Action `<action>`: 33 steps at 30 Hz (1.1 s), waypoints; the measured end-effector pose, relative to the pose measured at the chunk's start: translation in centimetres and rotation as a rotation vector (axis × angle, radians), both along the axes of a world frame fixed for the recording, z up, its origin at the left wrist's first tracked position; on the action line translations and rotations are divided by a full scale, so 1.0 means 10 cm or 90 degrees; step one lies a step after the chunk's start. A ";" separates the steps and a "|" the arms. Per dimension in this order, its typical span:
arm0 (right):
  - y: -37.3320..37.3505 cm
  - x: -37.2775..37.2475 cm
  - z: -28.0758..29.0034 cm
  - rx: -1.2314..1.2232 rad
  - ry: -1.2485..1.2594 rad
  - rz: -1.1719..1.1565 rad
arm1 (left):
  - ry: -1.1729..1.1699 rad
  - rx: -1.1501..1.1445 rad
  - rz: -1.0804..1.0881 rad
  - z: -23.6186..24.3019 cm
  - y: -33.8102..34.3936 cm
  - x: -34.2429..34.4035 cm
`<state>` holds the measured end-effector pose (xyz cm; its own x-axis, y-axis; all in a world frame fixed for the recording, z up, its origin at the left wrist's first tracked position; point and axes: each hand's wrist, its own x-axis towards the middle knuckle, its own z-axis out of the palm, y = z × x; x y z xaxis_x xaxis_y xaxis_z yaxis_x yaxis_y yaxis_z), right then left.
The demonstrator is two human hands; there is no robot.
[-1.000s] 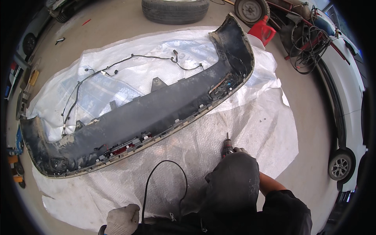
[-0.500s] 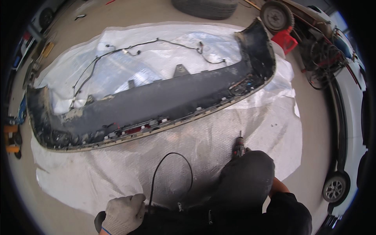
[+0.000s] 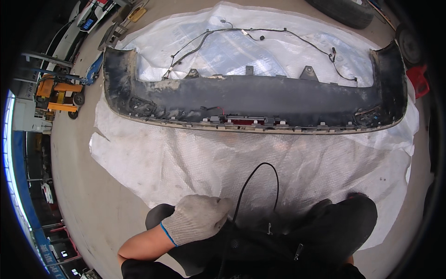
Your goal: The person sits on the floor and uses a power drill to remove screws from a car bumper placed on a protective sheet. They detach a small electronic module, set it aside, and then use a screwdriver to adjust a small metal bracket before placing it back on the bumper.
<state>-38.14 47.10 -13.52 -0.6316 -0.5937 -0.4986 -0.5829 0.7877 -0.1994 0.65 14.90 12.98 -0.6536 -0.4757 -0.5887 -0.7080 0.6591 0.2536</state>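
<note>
My left hand (image 3: 197, 218), in a knitted work glove with a blue cuff edge, is curled closed above my left knee. Its inner fingers are turned away, so whatever they hold, if anything, is hidden. Beside it a thin black cable (image 3: 258, 168) rises in a loop in front of my body. My right hand is out of sight behind my right knee (image 3: 362, 211). Ahead lies a dark car bumper (image 3: 260, 100), inner side up, with clips along its near edge. A black wiring harness (image 3: 218, 30) is stretched out behind it.
A white woven plastic sheet (image 3: 186, 158) lies under the bumper. Far right are a tyre (image 3: 344, 11), a wheel and a red plastic object (image 3: 418, 81). To the left stand an orange wheeled jack or trolley (image 3: 60, 95) and a white car (image 3: 76, 28).
My view has swung left, so the bumper now appears level and farther right. My left hand has come forward from my lap. The drill seen by my right knee is out of sight.
</note>
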 end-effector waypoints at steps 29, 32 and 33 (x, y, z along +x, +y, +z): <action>-1.41 0.85 4.55 0.162 -0.643 0.360 | 0.214 0.648 0.439 0.66 0.80 0.05; -1.37 1.08 5.38 0.152 -0.716 0.441 | 0.267 0.835 0.467 1.88 0.99 -0.18; -1.31 1.16 5.66 0.104 -0.734 0.447 | 0.266 0.853 0.433 2.33 1.02 -0.23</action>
